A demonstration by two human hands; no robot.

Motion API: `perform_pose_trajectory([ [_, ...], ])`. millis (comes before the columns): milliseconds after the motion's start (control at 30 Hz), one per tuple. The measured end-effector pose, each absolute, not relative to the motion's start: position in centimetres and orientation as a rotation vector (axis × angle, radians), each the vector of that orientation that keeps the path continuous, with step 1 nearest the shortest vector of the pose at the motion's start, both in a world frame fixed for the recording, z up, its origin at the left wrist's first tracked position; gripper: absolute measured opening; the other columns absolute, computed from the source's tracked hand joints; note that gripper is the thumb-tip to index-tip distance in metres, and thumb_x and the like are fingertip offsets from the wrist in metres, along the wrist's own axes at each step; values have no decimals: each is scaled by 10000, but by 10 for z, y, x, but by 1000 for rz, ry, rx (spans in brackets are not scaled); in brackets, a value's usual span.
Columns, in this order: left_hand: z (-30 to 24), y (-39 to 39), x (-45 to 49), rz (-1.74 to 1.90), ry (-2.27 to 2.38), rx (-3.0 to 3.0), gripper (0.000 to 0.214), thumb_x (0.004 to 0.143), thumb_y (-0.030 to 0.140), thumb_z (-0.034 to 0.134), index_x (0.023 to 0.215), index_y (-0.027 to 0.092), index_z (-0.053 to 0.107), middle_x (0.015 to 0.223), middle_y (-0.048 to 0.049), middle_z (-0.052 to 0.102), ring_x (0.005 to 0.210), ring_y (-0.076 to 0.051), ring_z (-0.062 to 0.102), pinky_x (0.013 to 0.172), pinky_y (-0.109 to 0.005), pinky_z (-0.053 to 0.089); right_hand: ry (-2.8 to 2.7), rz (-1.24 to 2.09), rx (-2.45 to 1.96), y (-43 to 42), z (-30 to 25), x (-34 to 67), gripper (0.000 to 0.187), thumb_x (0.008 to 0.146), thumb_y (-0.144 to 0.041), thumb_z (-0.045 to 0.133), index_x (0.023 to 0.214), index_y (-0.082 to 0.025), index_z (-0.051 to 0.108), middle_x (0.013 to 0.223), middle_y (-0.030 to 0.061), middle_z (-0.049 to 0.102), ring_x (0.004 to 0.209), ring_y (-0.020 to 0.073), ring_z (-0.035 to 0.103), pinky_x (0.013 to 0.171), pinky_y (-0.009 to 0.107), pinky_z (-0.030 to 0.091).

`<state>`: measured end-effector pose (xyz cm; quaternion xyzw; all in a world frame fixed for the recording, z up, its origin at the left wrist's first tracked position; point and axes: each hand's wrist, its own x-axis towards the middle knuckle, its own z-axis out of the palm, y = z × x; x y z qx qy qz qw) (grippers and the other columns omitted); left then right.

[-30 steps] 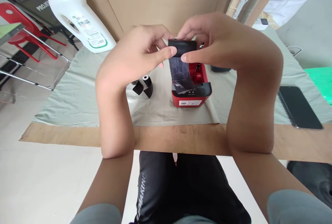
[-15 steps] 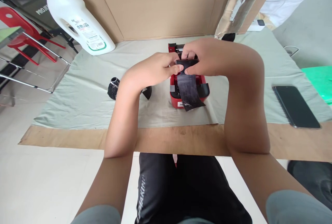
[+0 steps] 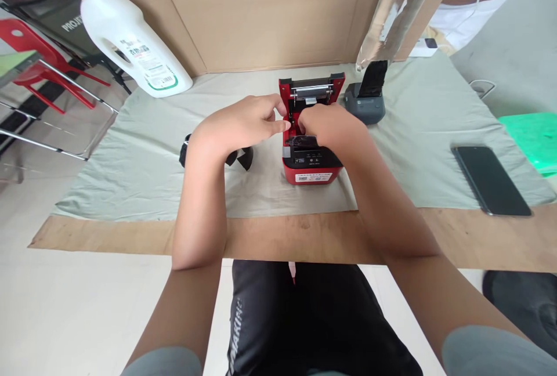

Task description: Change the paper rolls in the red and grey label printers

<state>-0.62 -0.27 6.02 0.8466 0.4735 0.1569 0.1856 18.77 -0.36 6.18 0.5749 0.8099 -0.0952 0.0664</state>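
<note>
A small red label printer [image 3: 310, 170] stands on the grey cloth [image 3: 130, 161] with its lid [image 3: 311, 86] swung up and open. Both my hands are down in its open bay. My left hand [image 3: 243, 126] pinches at the left side of the bay, fingers closed. My right hand [image 3: 333, 126] covers the bay from the right, fingers curled over a black roll [image 3: 302, 141] that shows just under them. Most of the roll is hidden by my fingers.
Other black rolls [image 3: 241, 156] lie left of the printer. A white detergent bottle [image 3: 130, 39] leans at the back left, a grey device [image 3: 365, 103] stands behind the printer, and a dark phone [image 3: 489, 180] lies right. A cardboard wall [image 3: 270, 10] closes the back; another person sits at the far right.
Both hands came down from chest height with the black roll and its loose strip, and now press it into the printer's bay. The loose strip no longer hangs over the front.
</note>
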Motion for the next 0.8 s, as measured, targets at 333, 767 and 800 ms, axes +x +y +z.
perform_pose_trajectory([
  [333,74,-19,9,353,1344,2330,314,949,543,567,917,283,740,749,-23,676,742,-237,652,694,-346,467,2421,-361,1730,3,55,192,316,854,-126,597,1133,-196,728,983,130,743,868,287,692,691,339,461],
  [767,91,-34,16,117,1306,2379,235,894,333,586,769,240,761,599,23,478,575,-132,469,617,-294,330,2412,-304,1718,-3,60,192,270,888,-133,592,1119,-158,729,1056,146,745,922,284,699,729,337,479],
  [800,93,-37,17,104,1303,2387,226,891,312,582,805,239,779,604,26,481,577,-124,465,622,-288,323,2382,-310,1710,0,57,190,267,888,-129,593,1117,-146,730,1054,149,746,927,283,703,736,338,484],
])
